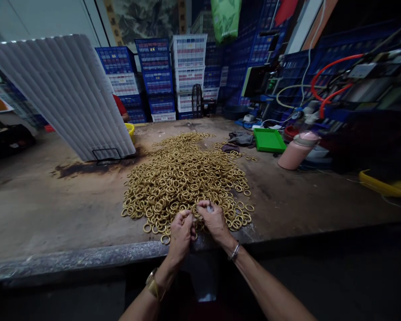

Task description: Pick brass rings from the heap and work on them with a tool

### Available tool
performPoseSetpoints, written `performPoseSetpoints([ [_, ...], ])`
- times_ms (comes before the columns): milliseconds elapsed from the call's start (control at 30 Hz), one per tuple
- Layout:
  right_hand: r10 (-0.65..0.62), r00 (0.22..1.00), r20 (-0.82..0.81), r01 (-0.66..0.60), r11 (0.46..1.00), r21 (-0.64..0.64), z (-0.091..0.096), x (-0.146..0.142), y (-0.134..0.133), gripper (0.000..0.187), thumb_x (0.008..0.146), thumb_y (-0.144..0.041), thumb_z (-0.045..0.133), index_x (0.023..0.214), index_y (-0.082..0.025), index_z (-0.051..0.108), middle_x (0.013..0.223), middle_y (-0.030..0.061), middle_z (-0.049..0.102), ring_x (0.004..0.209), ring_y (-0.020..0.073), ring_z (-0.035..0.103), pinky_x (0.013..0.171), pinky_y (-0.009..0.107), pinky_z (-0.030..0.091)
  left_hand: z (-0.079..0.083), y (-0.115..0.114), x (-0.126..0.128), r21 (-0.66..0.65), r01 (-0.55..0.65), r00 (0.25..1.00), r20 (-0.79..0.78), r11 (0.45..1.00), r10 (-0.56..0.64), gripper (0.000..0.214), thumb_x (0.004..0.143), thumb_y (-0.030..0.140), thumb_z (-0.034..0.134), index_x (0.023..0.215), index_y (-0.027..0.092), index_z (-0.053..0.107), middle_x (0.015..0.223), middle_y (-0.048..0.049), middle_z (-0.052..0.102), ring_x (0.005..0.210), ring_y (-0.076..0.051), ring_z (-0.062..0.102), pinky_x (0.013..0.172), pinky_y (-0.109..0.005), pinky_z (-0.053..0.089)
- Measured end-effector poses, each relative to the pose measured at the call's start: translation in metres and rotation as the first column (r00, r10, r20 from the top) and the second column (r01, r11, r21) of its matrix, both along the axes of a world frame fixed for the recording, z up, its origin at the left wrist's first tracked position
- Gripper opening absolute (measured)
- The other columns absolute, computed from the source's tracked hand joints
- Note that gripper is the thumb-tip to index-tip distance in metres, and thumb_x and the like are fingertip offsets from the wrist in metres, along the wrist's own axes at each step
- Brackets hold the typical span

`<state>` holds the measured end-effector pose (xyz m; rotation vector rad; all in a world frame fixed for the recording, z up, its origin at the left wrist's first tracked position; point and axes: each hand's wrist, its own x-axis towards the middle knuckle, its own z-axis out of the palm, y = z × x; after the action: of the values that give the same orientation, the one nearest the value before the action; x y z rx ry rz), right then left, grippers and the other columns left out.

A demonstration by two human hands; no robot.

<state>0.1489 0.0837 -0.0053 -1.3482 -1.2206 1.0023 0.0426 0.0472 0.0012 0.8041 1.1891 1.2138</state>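
A broad heap of brass-coloured rings (pixel 187 176) lies on the worktable in front of me. At the heap's near edge, my left hand (pixel 182 232) is closed with its fingers pinched together; whatever is in them is too small to make out. My right hand (pixel 214 221) is closed as well, its fingertips close to those of the left. Something small and pale shows by its thumb and forefinger, and I cannot tell what it is. A few loose rings, one of them a single ring (pixel 165 239), lie near the table edge beside my left wrist.
A tall corrugated panel (pixel 76 98) leans in a black wire stand (pixel 106 156) on the left. Behind are stacked crates (pixel 189 51). To the right lie grey cloths (pixel 242 138), a green tray (pixel 269 140), a pink bottle (pixel 297 151) and a yellow tray (pixel 387 185). A person's red sleeve (pixel 119 105) shows behind the panel.
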Motion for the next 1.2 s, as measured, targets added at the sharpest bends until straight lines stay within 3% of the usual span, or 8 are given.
performPoseSetpoints([
  [200, 0.031, 0.997, 0.067, -0.031, 0.999, 0.005, -0.002, 0.003, 0.001, 0.017, 0.066, -0.032, 0.053, 0.068, -0.016, 0.06, 0.057, -0.0023, 0.051, 0.051, 0.0091, 0.041, 0.049, 0.02, 0.035, 0.001, 0.011, 0.0, 0.066, -0.036, 0.993, -0.114, 0.997, 0.043, 0.025, 0.071, 0.041, 0.057, 0.072, 0.017, 0.05, 0.049, 0.0075, 0.044, 0.038, -0.005, 0.039, 0.036, -0.015, 0.029],
  [467, 0.083, 0.9, 0.427, -0.117, 0.992, 0.054, -0.007, 0.009, -0.001, 0.022, 0.075, -0.034, 0.047, 0.067, -0.018, 0.06, 0.054, -0.0032, 0.051, 0.05, 0.0079, 0.041, 0.048, 0.018, 0.032, -0.005, 0.016, 0.0, 0.147, -0.042, 0.983, -0.169, 0.988, 0.067, 0.021, 0.072, 0.039, 0.055, 0.07, 0.018, 0.05, 0.051, 0.0073, 0.043, 0.041, -0.007, 0.039, 0.042, -0.018, 0.031],
  [733, 0.187, 0.958, 0.217, -0.176, 0.982, -0.073, 0.009, 0.008, 0.003, 0.033, 0.076, -0.044, 0.044, 0.059, -0.017, 0.054, 0.045, -0.0052, 0.042, 0.043, 0.0077, 0.036, 0.043, 0.019, 0.03, -0.003, 0.01, 0.0, 0.227, -0.046, 0.985, -0.153, 0.973, 0.082, 0.013, 0.072, 0.032, 0.058, 0.07, 0.019, 0.054, 0.059, 0.0034, 0.049, 0.05, -0.009, 0.043, 0.046, -0.018, 0.032],
  [833, 0.19, 0.969, 0.158, -0.174, 0.979, -0.108, 0.011, 0.007, 0.002, 0.03, 0.074, -0.043, 0.047, 0.057, -0.018, 0.052, 0.044, -0.0055, 0.044, 0.042, 0.0077, 0.038, 0.043, 0.019, 0.031, -0.002, 0.008, 0.001, 0.182, -0.013, 0.99, -0.134, 0.983, 0.038, 0.017, 0.072, 0.036, 0.058, 0.072, 0.019, 0.054, 0.056, 0.004, 0.048, 0.046, -0.008, 0.041, 0.043, -0.018, 0.031],
  [1000, 0.172, 0.974, 0.145, -0.158, 0.982, -0.105, 0.016, 0.005, -0.007, 0.028, 0.072, -0.042, 0.05, 0.058, -0.017, 0.052, 0.048, -0.004, 0.048, 0.045, 0.0082, 0.041, 0.046, 0.02, 0.034, 0.004, -0.001, -0.001, 0.03, 0.147, 0.989, -0.033, 0.989, -0.146, 0.033, 0.073, 0.051, 0.053, 0.075, 0.018, 0.05, 0.057, 0.0053, 0.046, 0.04, -0.005, 0.039, 0.036, -0.015, 0.026],
  [1200, 0.273, 0.958, 0.092, -0.263, 0.959, -0.106, 0.016, 0.007, -0.029, 0.029, 0.077, -0.039, 0.043, 0.058, -0.018, 0.05, 0.05, -0.0036, 0.048, 0.046, 0.0086, 0.042, 0.047, 0.02, 0.034, 0.014, -0.028, -0.011, 0.01, 0.184, 0.975, 0.124, 0.983, -0.183, 0.03, 0.074, 0.047, 0.055, 0.074, 0.018, 0.048, 0.06, 0.0057, 0.046, 0.043, -0.003, 0.039, 0.039, -0.015, 0.028],
])
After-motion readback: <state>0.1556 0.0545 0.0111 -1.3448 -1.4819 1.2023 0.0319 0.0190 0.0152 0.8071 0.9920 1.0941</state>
